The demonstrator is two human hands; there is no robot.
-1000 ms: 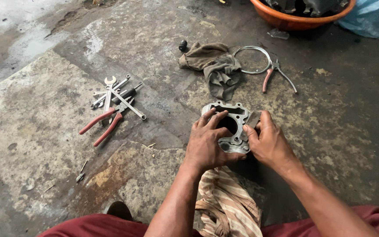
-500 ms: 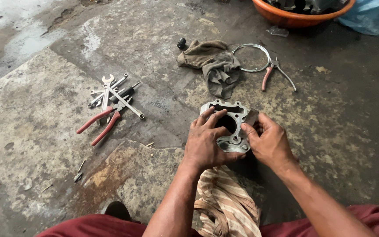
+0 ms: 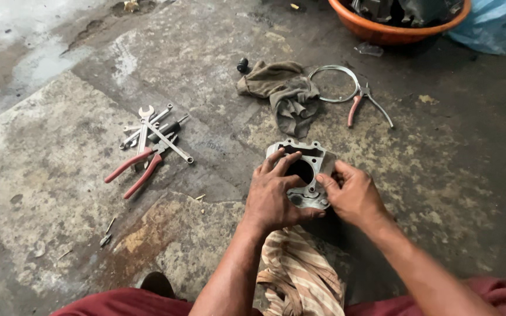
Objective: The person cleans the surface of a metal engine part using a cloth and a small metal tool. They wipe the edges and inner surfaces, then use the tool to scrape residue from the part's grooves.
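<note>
Engine cylinder (image 3: 303, 173), a grey metal block with a round bore through its middle, sits on the concrete floor (image 3: 48, 175) right in front of me, and both my hands are on it. My left hand (image 3: 273, 196) lies over its near left side, fingers (image 3: 280, 166) spread across the top face with the tips at the edge of the bore, a loose, open grip rather than a clamp. My right hand (image 3: 352, 196) rests against the right side, thumb and forefinger pinched together at the block's top edge; whether they hold anything small I cannot tell.

Nearest to me, under my forearms, a striped cloth (image 3: 300, 272) lies crumpled on the floor, just short of the cylinder.

Off to my left, well apart from the block, a heap of tools lies together: red-handled pliers (image 3: 133, 169) with several spanners (image 3: 150, 131) crossed over them.

Beyond the cylinder lies a grey-brown rag (image 3: 285, 93), bunched up, with a small black part (image 3: 242, 64) just beside its far left corner. To the right of the rag a wire ring (image 3: 335, 82) touches a second, smaller pair of pliers (image 3: 365, 105).

Farthest away, at the top edge, stands an orange basin (image 3: 393, 29) with dark metal parts inside, and a blue bag (image 3: 496, 26) beside it.
</note>
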